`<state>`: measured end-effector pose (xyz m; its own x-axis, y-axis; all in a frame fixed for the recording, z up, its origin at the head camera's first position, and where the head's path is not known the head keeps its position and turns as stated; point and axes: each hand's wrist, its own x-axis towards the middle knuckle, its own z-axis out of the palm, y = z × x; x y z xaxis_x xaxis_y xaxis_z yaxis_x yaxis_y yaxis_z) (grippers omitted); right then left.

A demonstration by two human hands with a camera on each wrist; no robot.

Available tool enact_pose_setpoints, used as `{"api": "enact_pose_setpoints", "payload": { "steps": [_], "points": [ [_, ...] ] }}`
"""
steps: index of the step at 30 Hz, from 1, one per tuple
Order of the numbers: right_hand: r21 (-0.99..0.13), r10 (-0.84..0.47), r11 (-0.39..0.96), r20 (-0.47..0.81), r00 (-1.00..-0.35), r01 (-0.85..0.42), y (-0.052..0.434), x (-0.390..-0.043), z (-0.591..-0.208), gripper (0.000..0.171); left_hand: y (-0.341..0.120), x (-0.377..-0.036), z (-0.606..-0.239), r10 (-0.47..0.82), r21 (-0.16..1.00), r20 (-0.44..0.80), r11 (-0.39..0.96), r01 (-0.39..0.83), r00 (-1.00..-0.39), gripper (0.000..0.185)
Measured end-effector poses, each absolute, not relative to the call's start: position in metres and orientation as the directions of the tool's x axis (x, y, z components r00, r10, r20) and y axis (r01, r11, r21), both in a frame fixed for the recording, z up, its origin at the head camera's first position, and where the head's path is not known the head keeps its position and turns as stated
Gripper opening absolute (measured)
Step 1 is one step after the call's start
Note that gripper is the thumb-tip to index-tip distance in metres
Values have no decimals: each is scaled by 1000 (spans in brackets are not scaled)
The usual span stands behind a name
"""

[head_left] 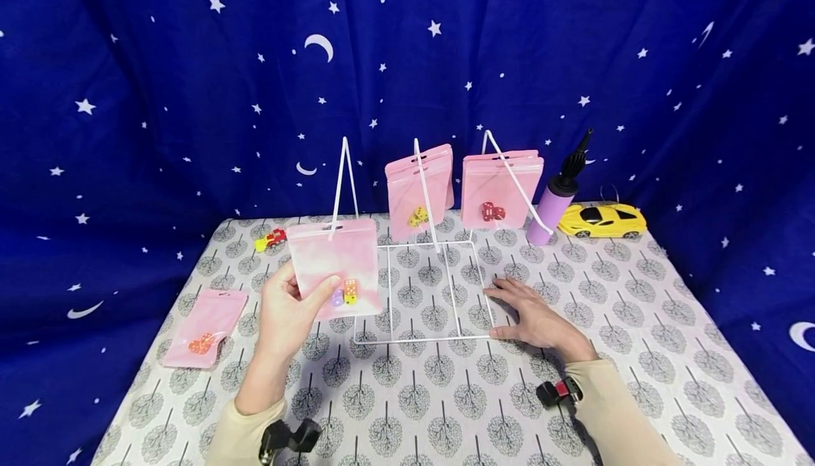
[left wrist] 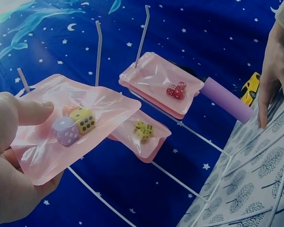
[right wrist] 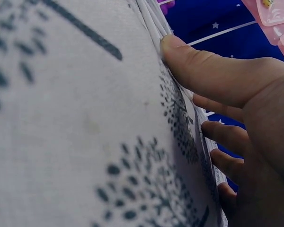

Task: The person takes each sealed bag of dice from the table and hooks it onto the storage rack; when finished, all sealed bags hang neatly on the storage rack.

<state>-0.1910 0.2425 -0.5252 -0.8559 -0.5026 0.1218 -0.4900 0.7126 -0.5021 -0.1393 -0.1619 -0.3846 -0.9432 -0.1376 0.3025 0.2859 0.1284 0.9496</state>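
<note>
- Pink pouch (head_left: 335, 264), glossy, with a lilac die (left wrist: 65, 131) and a yellow die (left wrist: 85, 119), black-spotted.
- Hanging pink pouches (head_left: 420, 187): yellow dice in one, red dice (head_left: 492, 211) in the other.
- White wire rack (head_left: 423, 289).
- Counter (head_left: 637, 324) cloth: pale grey, dark tree print.
- Backdrop (head_left: 159, 84): deep blue, white stars and moons.
- Yellow toy car (head_left: 601, 220); lilac pump (head_left: 552, 213), black top.

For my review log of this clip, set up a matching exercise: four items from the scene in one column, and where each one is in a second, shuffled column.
Things:
1. pouch with purple and yellow dice
2. pouch with red dice
3. yellow toy car
4. pouch with orange dice

Places:
A. flat on the table near its left edge
B. hanging on the rightmost peg of the wire rack
C. pinched in the left hand
D. far right of the table, beside the purple pump

Pairs: 1-C, 2-B, 3-D, 4-A
</note>
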Motion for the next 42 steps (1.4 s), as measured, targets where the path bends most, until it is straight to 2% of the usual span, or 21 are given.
{"api": "enact_pose_setpoints", "payload": {
  "steps": [13,25,36,42],
  "points": [
    [-514,-497,721,82,-864,-464,243,-191,-523,80,-160,-162,-387,-101,944,322,113,310,-941,30],
    [-519,-489,727,66,-869,-449,242,-191,-522,81,-158,-185,-390,-145,948,313,99,301,-939,31],
    [-529,-489,720,71,-869,-449,243,-190,-523,80,-158,-203,-390,-147,947,315,116,300,-938,30],
    [-530,-492,715,83,-867,-457,243,-190,-523,80,-158,-218,-393,-186,943,311,183,278,-932,30]
  ]
}}
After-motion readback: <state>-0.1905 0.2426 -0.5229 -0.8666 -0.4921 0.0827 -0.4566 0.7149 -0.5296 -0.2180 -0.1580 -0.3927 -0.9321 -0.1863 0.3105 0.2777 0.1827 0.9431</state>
